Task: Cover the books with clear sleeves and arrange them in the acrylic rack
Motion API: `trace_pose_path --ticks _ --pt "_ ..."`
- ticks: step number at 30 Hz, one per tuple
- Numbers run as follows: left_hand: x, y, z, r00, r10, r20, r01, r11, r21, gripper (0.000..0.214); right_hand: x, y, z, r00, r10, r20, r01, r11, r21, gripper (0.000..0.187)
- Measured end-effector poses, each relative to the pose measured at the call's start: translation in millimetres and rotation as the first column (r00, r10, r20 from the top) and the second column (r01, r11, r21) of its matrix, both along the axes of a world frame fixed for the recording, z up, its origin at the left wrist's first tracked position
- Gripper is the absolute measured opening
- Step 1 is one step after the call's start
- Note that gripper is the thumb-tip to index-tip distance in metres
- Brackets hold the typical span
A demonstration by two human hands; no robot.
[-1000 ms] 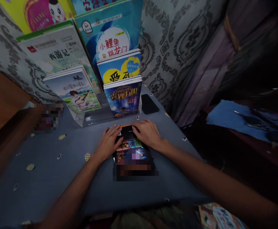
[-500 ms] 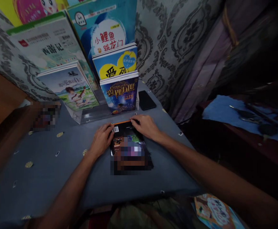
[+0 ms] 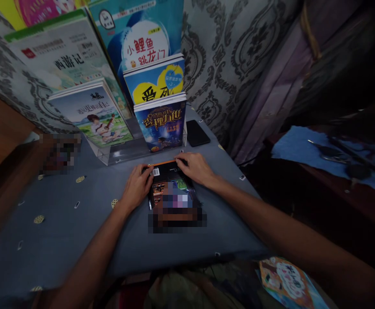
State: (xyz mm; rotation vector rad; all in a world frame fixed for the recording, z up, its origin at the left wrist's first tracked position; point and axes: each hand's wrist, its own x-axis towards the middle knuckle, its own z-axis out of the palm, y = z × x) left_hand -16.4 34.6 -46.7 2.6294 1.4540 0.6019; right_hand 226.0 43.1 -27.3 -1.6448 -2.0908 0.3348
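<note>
A dark book (image 3: 171,180) with an orange top edge and a barcode sticker lies flat on the grey-blue tablecloth (image 3: 77,231) in front of me. My left hand (image 3: 138,185) grips the book's upper left corner, fingers curled over the edge. At the upper right corner my right hand (image 3: 197,167) rests with its fingers bent over the far edge. Part of the cover is blurred out.
A clear stepped stand (image 3: 126,151) behind the book holds several picture books, nearest a dark blue one (image 3: 161,122). A black phone (image 3: 197,133) lies right of it. Patterned curtain (image 3: 232,64) stands behind. Another book (image 3: 287,281) lies below the table edge at right.
Both hands have slid from the book's top middle out to its two upper corners, uncovering the barcode. The camera has tilted slightly, shifting the scene.
</note>
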Motion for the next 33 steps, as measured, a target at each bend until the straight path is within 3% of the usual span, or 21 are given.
trace_pose_path --ticks 5,10,13,16,20,23,26,29,33 --pt "-2 3 -3.6 0.999 -0.034 0.011 0.034 0.999 0.001 0.035 -3 -4 2.5 0.995 -0.07 0.076 0.064 0.994 0.083 0.029" --pt "-1 3 -0.9 0.999 -0.038 -0.026 0.038 0.999 0.023 0.033 -4 -8 8.6 0.974 -0.14 0.176 0.145 0.989 -0.012 0.029" --pt "3 0 7.5 0.997 -0.006 -0.081 0.007 1.0 0.018 0.031 -5 -10 12.5 0.972 -0.137 0.192 0.143 0.99 -0.016 0.028" --pt "10 -7 22.9 0.97 0.072 -0.232 -0.072 0.997 0.012 0.027 -4 -10 15.0 0.982 -0.109 0.151 0.114 0.993 -0.025 0.028" --pt "23 -18 44.5 0.874 0.155 -0.461 -0.189 0.982 -0.029 0.035 -4 -4 10.8 1.0 0.0 0.003 0.0 0.999 -0.032 0.032" --pt "32 -25 52.3 0.83 0.137 -0.541 -0.232 0.966 -0.112 0.039 -7 4 4.0 0.978 0.18 -0.103 -0.183 0.983 -0.014 0.044" --pt "38 -32 53.2 0.824 0.101 -0.558 -0.229 0.96 -0.164 0.04 -15 8 0.5 0.93 0.347 -0.12 -0.35 0.937 -0.01 0.05" --pt "40 -38 51.5 0.832 0.106 -0.545 -0.23 0.959 -0.165 0.036 -24 3 -0.1 0.899 0.422 -0.117 -0.422 0.906 0.026 0.05" --pt "36 -40 43.6 0.871 0.146 -0.47 -0.192 0.98 -0.05 0.026 -37 -10 -6.3 0.862 0.479 -0.165 -0.474 0.878 0.07 0.057"
